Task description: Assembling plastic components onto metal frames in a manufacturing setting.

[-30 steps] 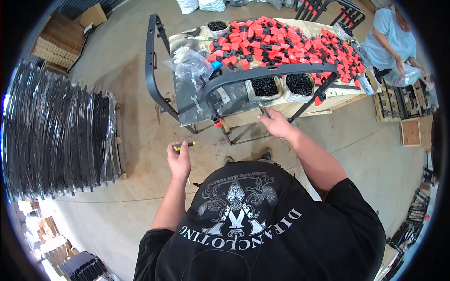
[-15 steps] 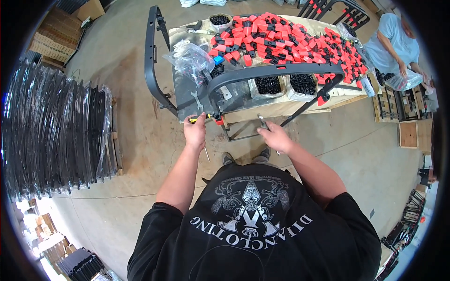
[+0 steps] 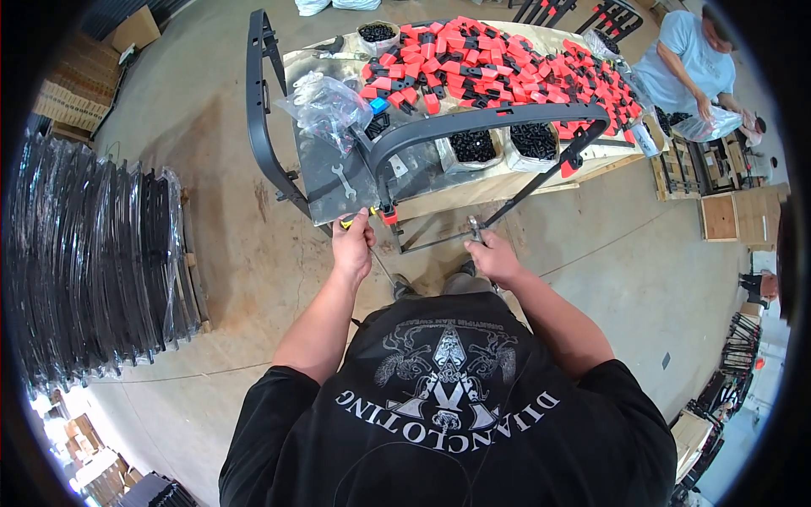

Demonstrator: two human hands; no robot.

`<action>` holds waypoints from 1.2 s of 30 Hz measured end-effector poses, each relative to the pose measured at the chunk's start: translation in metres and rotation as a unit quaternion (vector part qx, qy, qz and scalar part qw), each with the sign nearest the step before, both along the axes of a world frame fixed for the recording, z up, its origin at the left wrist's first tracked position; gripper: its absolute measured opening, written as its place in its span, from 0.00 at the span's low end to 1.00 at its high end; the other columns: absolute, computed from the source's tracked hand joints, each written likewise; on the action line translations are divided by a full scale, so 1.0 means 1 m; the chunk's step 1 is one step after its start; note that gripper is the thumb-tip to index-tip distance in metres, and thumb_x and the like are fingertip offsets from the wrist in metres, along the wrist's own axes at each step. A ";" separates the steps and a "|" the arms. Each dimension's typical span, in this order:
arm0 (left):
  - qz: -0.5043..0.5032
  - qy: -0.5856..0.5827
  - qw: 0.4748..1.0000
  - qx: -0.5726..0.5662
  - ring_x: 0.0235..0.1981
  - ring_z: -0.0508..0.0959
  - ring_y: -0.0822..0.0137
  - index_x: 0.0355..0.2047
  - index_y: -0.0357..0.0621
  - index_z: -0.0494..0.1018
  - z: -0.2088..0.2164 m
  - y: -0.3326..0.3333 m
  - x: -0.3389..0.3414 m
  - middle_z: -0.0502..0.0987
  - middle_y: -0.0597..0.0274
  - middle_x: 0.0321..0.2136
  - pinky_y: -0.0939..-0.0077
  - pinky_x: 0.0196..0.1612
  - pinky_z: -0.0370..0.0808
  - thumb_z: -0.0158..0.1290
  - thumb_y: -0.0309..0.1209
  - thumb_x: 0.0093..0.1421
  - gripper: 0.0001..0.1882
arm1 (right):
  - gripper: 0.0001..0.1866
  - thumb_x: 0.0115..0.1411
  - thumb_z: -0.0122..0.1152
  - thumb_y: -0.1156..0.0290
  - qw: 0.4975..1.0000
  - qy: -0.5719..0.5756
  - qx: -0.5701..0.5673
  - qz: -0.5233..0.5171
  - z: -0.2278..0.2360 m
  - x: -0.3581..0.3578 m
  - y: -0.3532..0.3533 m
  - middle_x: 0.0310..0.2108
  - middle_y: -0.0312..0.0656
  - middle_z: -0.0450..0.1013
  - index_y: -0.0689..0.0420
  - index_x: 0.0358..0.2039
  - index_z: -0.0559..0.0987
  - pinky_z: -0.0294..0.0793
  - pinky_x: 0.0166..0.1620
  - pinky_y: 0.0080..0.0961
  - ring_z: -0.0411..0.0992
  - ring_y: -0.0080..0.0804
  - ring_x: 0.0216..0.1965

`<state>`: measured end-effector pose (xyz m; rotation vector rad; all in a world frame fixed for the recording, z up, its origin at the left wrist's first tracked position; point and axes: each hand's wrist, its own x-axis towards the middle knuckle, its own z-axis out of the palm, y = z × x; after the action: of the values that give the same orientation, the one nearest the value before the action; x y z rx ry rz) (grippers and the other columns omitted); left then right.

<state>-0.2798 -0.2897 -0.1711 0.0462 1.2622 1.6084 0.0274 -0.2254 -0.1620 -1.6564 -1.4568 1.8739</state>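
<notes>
My left hand (image 3: pixel 351 251) is closed around a yellow-and-black tool handle (image 3: pixel 346 223), right beside a red block (image 3: pixel 389 217) on the near end of a black tubular frame (image 3: pixel 498 121). A thin rod (image 3: pixel 382 266) shows below this hand; whether it belongs to the tool I cannot tell. My right hand (image 3: pixel 493 257) grips a grey metal wrench-like tool (image 3: pixel 474 226), its head pointing away from me near the frame's lower bar (image 3: pixel 435 244). Another red block (image 3: pixel 569 168) sits on the frame's right leg. On the table's dark left part lies an open-end wrench (image 3: pixel 344 181).
Red-and-black blocks (image 3: pixel 473 68) are heaped on the table (image 3: pixel 524 183), beside white containers of small black parts (image 3: pixel 473 146) and a clear plastic bag (image 3: pixel 325 114). Wrapped black tubes (image 3: pixel 97 262) stand at left. A co-worker (image 3: pixel 688 63) handles plastic bags at far right.
The whole view has shifted slightly, with table and frame now a little further left. My right hand's tool points more upright beside the frame's lower bar. My left hand keeps its hold.
</notes>
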 end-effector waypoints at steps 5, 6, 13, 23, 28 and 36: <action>-0.018 0.173 0.983 0.053 0.24 0.69 0.75 0.42 0.46 0.67 -0.019 -0.007 -0.015 0.73 0.68 0.27 0.76 0.27 0.68 0.61 0.30 0.64 0.13 | 0.17 0.64 0.59 0.61 0.991 -0.021 0.105 0.084 -0.005 -0.033 0.003 0.28 0.50 0.75 0.65 0.32 0.73 0.72 0.38 0.39 0.73 0.42 0.31; -0.033 0.206 0.976 0.070 0.24 0.69 0.74 0.43 0.45 0.66 -0.018 -0.007 -0.017 0.73 0.68 0.28 0.76 0.27 0.69 0.61 0.30 0.65 0.14 | 0.17 0.64 0.59 0.61 0.991 -0.020 0.104 0.084 -0.004 -0.041 0.004 0.28 0.50 0.75 0.65 0.32 0.73 0.72 0.38 0.39 0.73 0.42 0.31; -0.043 0.127 0.985 -0.105 0.18 0.65 0.77 0.48 0.43 0.62 0.035 0.005 -0.004 0.70 0.68 0.25 0.78 0.20 0.64 0.59 0.30 0.66 0.17 | 0.20 0.64 0.54 0.63 0.955 -0.105 0.192 0.202 -0.005 -0.137 0.009 0.44 0.65 0.75 0.69 0.47 0.70 0.72 0.52 0.48 0.74 0.61 0.50; -0.079 0.137 0.977 -0.140 0.14 0.62 0.79 0.46 0.44 0.70 0.040 0.008 -0.010 0.69 0.70 0.22 0.79 0.14 0.57 0.60 0.31 0.66 0.13 | 0.15 0.63 0.56 0.68 0.958 -0.116 0.064 0.253 0.049 -0.171 0.025 0.38 0.57 0.77 0.67 0.44 0.73 0.80 0.41 0.48 0.79 0.56 0.39; -0.027 0.181 0.977 -0.107 0.26 0.70 0.78 0.37 0.45 0.74 0.027 0.017 0.005 0.76 0.67 0.26 0.79 0.27 0.66 0.64 0.31 0.63 0.09 | 0.11 0.59 0.56 0.71 0.961 0.053 -0.187 0.197 0.041 -0.161 0.040 0.29 0.47 0.76 0.67 0.38 0.74 0.80 0.26 0.47 0.79 0.48 0.28; -0.035 0.171 0.980 -0.096 0.19 0.65 0.80 0.36 0.47 0.72 0.019 0.012 -0.001 0.75 0.69 0.25 0.80 0.19 0.60 0.63 0.33 0.64 0.10 | 0.11 0.63 0.55 0.68 0.946 0.078 -0.284 0.137 0.056 -0.166 0.042 0.31 0.47 0.75 0.61 0.42 0.75 0.79 0.27 0.48 0.78 0.45 0.28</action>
<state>-0.2813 -0.2777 -0.1521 0.2521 1.6573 1.4513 -0.1384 -0.1836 -0.1056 -1.5160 -1.1964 2.7106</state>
